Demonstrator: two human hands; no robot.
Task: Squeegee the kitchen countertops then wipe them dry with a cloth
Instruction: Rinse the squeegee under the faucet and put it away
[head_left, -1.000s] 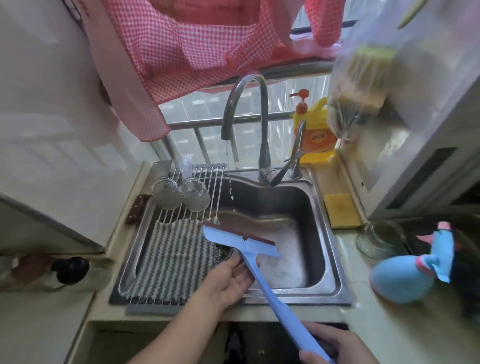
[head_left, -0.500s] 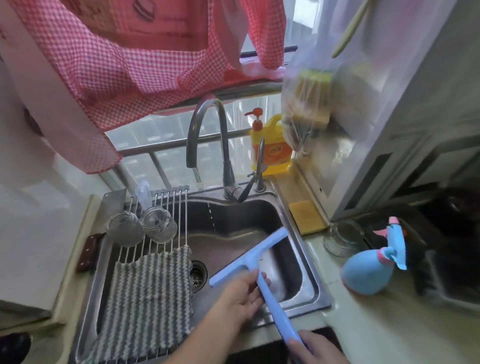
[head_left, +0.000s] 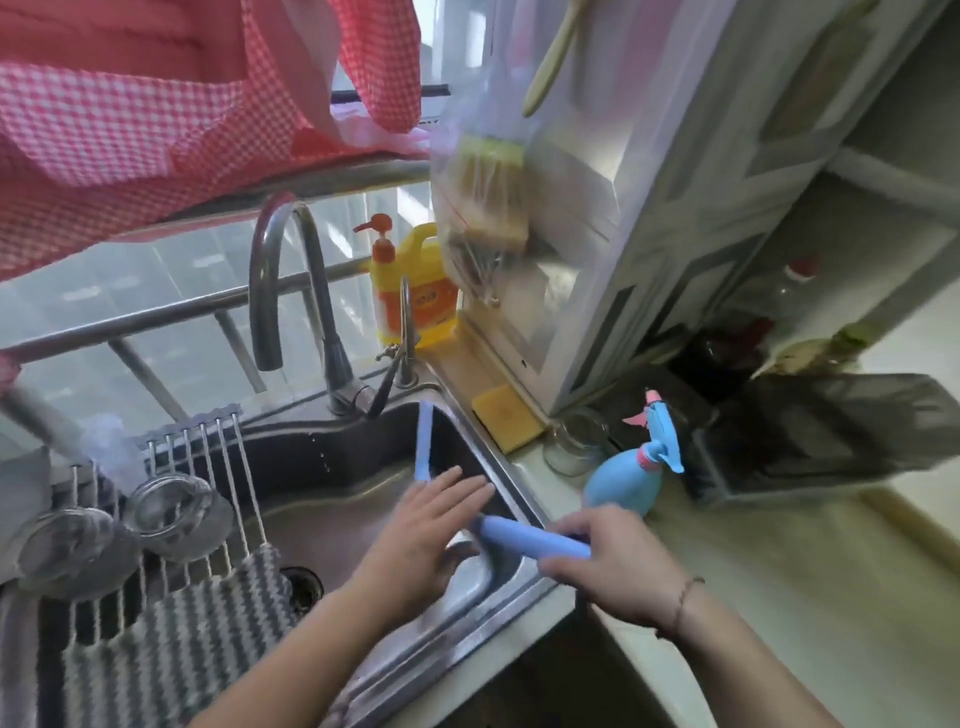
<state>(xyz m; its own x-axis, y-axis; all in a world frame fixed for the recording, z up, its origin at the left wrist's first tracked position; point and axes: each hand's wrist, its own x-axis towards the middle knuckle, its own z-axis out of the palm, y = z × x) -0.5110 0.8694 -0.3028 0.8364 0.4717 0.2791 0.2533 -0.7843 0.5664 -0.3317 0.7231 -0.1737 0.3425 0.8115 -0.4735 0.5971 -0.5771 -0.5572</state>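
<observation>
Bare forearms; thin bracelet (head_left: 684, 597), right wrist.

The countertop (head_left: 769, 587) is pale and smooth. A metal sink (head_left: 524, 584) is set into it on the left. A yellow sponge (head_left: 506, 415) lies flat by the sink's back corner. Just beside the sponge stands a clear glass jar (head_left: 574, 441). A blue spray bottle (head_left: 631, 475) with a pink neck stands next to the jar. A yellow soap bottle (head_left: 415, 291) with an orange pump stands at the back, behind the small tap. A dark tray (head_left: 831, 431) sits at the right.
</observation>
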